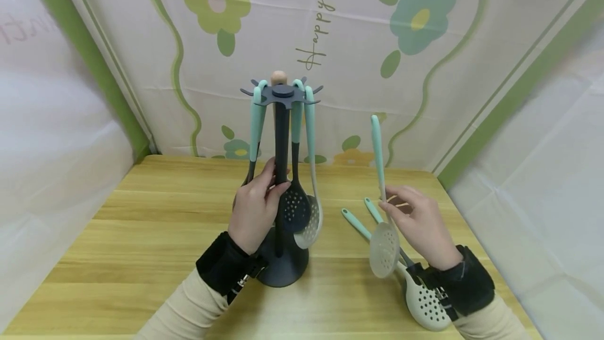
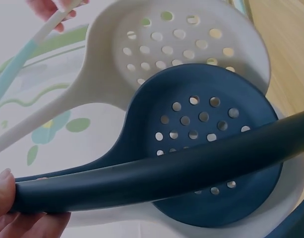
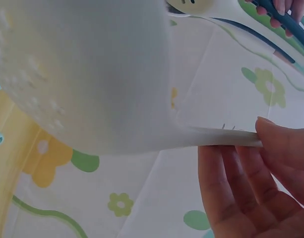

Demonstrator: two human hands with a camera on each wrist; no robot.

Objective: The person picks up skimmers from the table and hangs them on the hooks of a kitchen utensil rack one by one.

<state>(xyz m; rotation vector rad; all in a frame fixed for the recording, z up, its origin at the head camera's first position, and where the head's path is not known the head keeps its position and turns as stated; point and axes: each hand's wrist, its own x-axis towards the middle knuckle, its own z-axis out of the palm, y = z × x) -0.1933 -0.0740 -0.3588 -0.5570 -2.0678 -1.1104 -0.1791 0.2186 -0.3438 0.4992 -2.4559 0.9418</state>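
Observation:
A dark rotating-style utensil stand (image 1: 281, 130) is upright on the table, its hooked top carrying several mint-handled utensils. My left hand (image 1: 252, 211) grips the stand's pole about halfway up. Just right of the pole hang a dark skimmer (image 1: 296, 211) and a white skimmer (image 1: 312, 232), both also large in the left wrist view. To the right, another white skimmer (image 1: 384, 251) is upright above the table, handle end up and bowl down. My right hand (image 1: 417, 219) pinches its white neck between thumb and fingers, below the mint handle (image 1: 377, 146).
Under the right hand, a white perforated spoon (image 1: 427, 306) and a dark-necked utensil (image 1: 373, 209) lie on the wooden table (image 1: 155, 256), the sleeve and wrist strap partly hiding them. A printed cloth (image 1: 330, 41) hangs behind the table, with white side walls.

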